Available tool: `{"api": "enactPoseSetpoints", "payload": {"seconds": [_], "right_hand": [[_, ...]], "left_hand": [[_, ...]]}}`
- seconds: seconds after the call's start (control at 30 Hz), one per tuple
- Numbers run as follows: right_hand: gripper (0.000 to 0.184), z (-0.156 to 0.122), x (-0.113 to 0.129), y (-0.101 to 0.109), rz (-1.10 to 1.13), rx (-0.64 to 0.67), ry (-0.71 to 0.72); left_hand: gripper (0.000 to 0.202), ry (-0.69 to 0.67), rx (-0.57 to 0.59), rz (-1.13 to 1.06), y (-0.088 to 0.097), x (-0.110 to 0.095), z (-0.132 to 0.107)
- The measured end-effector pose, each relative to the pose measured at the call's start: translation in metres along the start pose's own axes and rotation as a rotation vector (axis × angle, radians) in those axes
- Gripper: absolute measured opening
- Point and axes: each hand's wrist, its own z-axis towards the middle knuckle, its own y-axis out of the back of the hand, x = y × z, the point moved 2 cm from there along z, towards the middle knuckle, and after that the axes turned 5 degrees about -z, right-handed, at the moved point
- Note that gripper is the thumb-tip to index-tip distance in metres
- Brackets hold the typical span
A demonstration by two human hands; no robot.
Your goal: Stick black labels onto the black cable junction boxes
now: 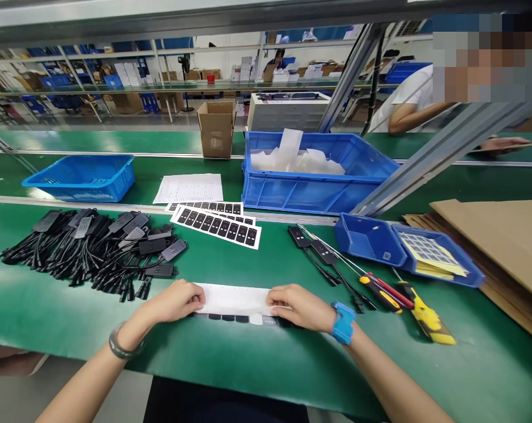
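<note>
A white sticker sheet (237, 298) lies low over the green bench in front of me, with dark label shapes showing along its near edge. My left hand (184, 301) pinches its left end, fingers curled. At the right end my right hand (292, 305) grips the same sheet, its fingertips partly hidden. Beyond it are more sticker sheets (217, 226) with rows of black labels. Left of them is a heap of black cabled controllers (93, 235). To the right, two similar controllers (322, 251) rest with their cables pointing toward me.
Two screwdrivers (382, 292) and a yellow-black tool (428, 317) lie right of my right hand. Behind them sit small blue bins (371, 244) and stacked cardboard (499, 241). A large blue crate (310, 191), blue basket (84, 188) and printed paper (188, 188) stand farther back. Another person (407, 103) sits opposite.
</note>
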Motion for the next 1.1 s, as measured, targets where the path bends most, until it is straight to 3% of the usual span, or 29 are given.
{"api": "enactPoseSetpoints", "payload": {"seconds": [0.13, 0.2, 0.37, 0.53, 0.7, 0.87, 1.0, 1.1], "right_hand": [[0.018, -0.012, 0.005, 0.003, -0.075, -0.096, -0.045], [0.02, -0.014, 0.006, 0.004, -0.097, -0.114, -0.082], [0.018, -0.01, 0.002, 0.002, -0.127, -0.113, -0.155], [0.019, -0.008, -0.002, 0.007, -0.061, -0.096, -0.168], [0.014, -0.01, 0.001, 0.01, -0.027, -0.085, -0.225], [0.014, -0.009, -0.001, 0.006, -0.039, -0.142, -0.306], [0.013, -0.011, -0.009, 0.008, 0.084, -0.138, -0.232], [0.02, -0.016, -0.016, 0.008, 0.176, -0.119, -0.188]], "left_hand": [[0.021, -0.017, -0.04, -0.052, -0.003, 0.004, -0.006], [0.014, -0.051, -0.118, -0.058, -0.007, 0.011, -0.009], [0.025, -0.162, -0.296, 0.07, -0.01, 0.026, -0.009], [0.013, 0.051, -0.181, 0.012, 0.009, 0.023, 0.002], [0.005, 0.111, -0.083, -0.013, 0.019, 0.015, 0.013], [0.024, 0.195, -0.083, 0.167, 0.009, 0.016, 0.017], [0.017, 0.152, -0.097, 0.202, -0.004, 0.007, 0.013], [0.02, 0.208, -0.154, 0.278, -0.021, 0.002, 0.012]]}}
